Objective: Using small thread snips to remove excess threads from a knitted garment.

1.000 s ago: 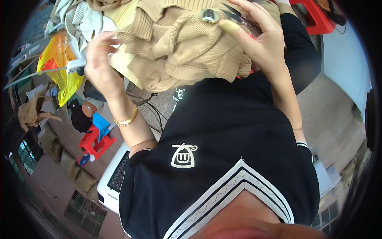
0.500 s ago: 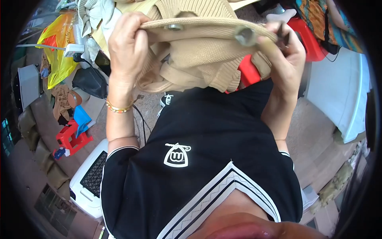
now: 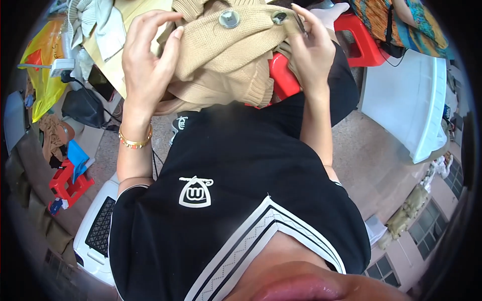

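Across the top centre of the frame, I have the tan knit (image 3: pixel 216 55) bunched up, its buttoned band facing me. The band's long axis runs left to right, climbing slightly toward the upper right, with a clear button (image 3: pixel 229 19) left of a dark button (image 3: pixel 279 18). My left hand (image 3: pixel 150 57) stands at the knit's left edge, thumb and index spread a little apart, tips at the fabric; I can't tell whether they pinch it. My right hand (image 3: pixel 314 55), blurred, is at the band's right end, index stretched upward, thumb apart from it, other fingers curled around a dark tool (image 3: pixel 303 26), mostly hidden. Beyond lie a pale board (image 3: pixel 114 55) at upper left and a red stool (image 3: pixel 370 45) at upper right.
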Available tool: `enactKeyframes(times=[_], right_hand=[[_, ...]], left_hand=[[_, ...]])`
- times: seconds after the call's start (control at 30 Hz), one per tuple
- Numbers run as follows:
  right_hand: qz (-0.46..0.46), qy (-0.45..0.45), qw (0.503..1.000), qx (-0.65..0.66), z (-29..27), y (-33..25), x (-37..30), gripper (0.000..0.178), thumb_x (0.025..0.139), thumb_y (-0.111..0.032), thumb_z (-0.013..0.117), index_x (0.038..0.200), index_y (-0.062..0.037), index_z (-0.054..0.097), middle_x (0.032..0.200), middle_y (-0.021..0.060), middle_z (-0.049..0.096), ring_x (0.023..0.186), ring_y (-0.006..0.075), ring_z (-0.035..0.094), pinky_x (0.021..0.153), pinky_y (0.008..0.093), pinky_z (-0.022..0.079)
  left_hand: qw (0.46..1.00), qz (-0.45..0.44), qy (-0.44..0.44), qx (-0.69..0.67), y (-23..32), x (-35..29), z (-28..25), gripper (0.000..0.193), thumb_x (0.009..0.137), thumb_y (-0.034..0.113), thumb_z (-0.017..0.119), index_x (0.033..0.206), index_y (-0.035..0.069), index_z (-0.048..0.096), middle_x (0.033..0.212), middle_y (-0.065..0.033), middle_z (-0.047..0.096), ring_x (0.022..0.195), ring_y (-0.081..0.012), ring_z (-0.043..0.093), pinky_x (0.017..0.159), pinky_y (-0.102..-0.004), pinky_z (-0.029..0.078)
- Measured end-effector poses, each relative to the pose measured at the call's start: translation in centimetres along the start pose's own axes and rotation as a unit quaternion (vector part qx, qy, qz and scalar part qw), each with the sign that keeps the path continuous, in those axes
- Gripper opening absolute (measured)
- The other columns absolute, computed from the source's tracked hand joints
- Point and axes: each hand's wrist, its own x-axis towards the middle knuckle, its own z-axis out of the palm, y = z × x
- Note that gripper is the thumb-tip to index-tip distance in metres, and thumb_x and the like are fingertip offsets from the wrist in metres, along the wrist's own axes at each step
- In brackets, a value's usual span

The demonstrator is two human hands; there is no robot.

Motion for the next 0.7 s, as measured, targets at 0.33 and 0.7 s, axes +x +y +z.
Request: enactKeyframes(times=[0.33, 0.7], right_hand=[[-0.132, -0.089, 0.986, -0.047, 2.4, -4.1, -0.3, 0.042, 0.071, -0.012, 0.075, 0.111, -0.0224, 0.074, 0.069, 0.0003, 0.055, 0.055, 0.0154, 0.058, 0.050, 0.0286, 0.047], [-0.115, -0.097, 0.989, -0.009, 3.0, -3.0, 0.2, 0.030, 0.071, -0.007, 0.075, 0.101, -0.0120, 0.076, 0.071, 0.0048, 0.063, 0.058, 0.0158, 0.061, 0.053, 0.0272, 0.047]], left_hand=[[0.998, -0.030, -0.057, -0.010, 2.3, 0.2, 2.6, 0.024, 0.078, 0.020, 0.079, 0.097, 0.006, 0.075, 0.091, -0.0061, 0.063, 0.085, -0.0247, 0.060, 0.077, -0.0356, 0.048], [0.999, 0.016, -0.037, -0.008, 1.7, 0.1, 3.2, 0.011, 0.082, 0.008, 0.075, 0.093, 0.004, 0.075, 0.089, -0.0061, 0.064, 0.082, -0.0187, 0.061, 0.072, -0.0304, 0.049]])
